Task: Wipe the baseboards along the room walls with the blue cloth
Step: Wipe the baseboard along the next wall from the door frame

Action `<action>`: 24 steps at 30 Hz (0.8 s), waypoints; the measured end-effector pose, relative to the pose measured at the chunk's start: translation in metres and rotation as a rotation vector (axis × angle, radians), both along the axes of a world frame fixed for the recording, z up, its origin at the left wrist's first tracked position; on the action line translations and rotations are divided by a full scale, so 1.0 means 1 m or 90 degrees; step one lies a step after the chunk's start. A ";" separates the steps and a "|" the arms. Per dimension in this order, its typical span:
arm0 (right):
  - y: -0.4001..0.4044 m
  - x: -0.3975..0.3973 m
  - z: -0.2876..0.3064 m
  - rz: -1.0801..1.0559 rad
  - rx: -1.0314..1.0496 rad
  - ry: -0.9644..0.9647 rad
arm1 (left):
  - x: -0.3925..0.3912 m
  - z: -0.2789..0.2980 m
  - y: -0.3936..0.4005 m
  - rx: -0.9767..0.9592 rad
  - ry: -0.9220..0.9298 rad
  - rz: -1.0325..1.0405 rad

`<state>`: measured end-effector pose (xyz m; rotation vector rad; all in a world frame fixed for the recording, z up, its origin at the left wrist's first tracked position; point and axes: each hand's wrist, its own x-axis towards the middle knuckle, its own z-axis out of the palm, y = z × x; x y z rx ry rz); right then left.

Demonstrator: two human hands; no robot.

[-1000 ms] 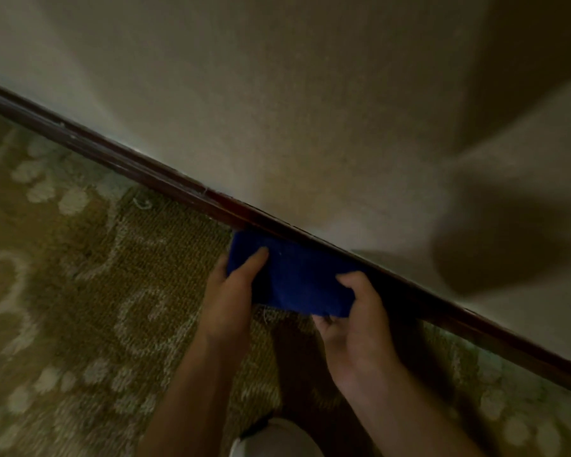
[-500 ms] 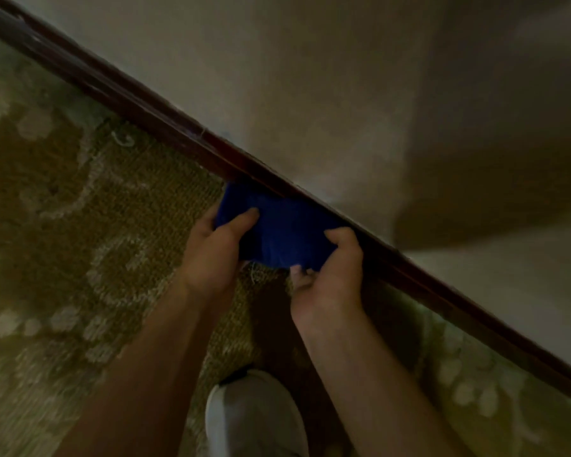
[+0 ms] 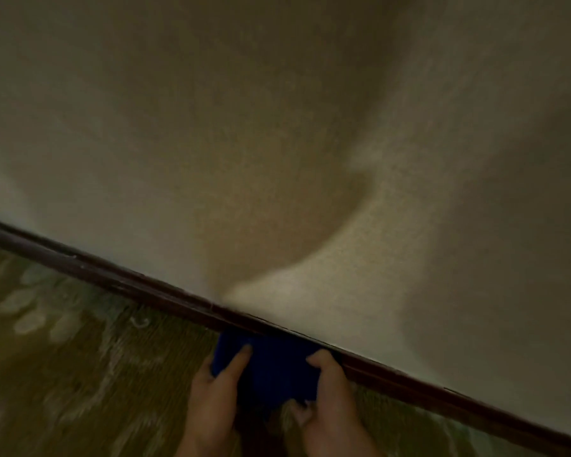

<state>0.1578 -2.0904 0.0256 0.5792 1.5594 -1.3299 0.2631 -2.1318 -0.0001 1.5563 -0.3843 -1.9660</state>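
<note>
Both the left hand and right hand, fingers curled gripping the blue cloth against the dark baseboard, have slid it slightly rightward, so wiping continues.

left hand: bare, no sleeve, no rings | right hand: bare, no sleeve

Blue cloth farther along baseboard.
</note>
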 end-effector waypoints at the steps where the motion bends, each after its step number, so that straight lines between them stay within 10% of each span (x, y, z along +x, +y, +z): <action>1: 0.000 0.000 0.000 -0.006 0.009 0.004 | 0.001 0.003 0.000 0.009 0.013 0.004; 24: 0.030 0.061 0.094 0.151 -0.039 0.183 | 0.096 0.078 0.004 -0.064 0.052 -0.120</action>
